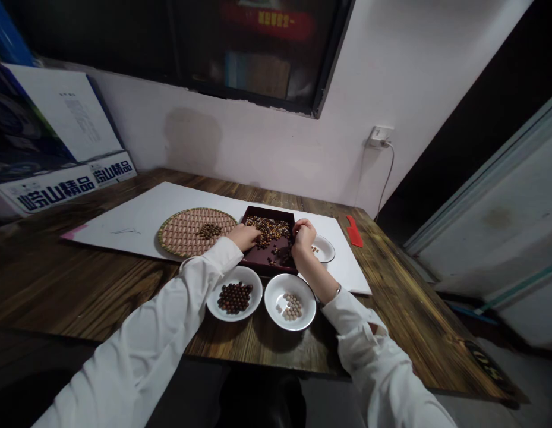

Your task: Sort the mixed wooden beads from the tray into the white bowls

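Observation:
A dark red square tray (258, 257) full of mixed brown and pale beads (267, 227) sits on a white board. My left hand (244, 236) reaches into the tray's left side with fingers curled down among the beads. My right hand (303, 236) is over the tray's right edge, fingers bent in a pinch; what they hold is too small to see. In front of the tray stand two white bowls: the left bowl (253, 306) has dark brown beads, the right bowl (276, 291) pale beads. A third small white dish (327, 249) sits beside my right hand.
A round woven tray (182, 235) with a small heap of beads lies left of the red tray. The white board (137, 220) covers the wooden table (57, 279). A red flat tool (355, 232) lies at the right. Cardboard boxes (57, 154) stand at the far left.

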`<state>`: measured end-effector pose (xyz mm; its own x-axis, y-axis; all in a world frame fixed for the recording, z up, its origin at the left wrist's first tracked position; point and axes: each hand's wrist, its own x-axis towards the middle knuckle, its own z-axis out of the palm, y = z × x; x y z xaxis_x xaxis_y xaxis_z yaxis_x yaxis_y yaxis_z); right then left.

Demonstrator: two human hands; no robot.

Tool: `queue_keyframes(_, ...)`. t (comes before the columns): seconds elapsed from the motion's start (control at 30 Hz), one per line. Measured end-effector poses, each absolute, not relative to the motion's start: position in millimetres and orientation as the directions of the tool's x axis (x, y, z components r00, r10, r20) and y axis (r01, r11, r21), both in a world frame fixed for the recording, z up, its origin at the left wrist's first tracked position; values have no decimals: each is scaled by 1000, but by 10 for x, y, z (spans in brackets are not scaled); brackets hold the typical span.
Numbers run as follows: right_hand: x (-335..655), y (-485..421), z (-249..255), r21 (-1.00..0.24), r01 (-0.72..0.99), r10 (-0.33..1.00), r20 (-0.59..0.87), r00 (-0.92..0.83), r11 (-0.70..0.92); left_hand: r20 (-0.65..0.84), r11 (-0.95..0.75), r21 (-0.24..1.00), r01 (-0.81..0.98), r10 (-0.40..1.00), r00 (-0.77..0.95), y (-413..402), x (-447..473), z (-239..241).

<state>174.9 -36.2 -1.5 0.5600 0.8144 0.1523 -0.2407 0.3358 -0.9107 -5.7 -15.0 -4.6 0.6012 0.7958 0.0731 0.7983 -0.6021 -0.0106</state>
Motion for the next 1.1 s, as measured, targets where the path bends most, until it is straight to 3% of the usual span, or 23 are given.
queue_keyframes(0.77, 1732, -389, 4, -911, -248, 825, 150, 545, 330, 64, -613, -29, 790, 787, 613, -132, -69, -54)
queue_keyframes(1.1, 1710, -394, 8, -904, -271, 841, 153, 519, 331, 109, -591, 106, 800, 806, 581, -195, -56, 3)
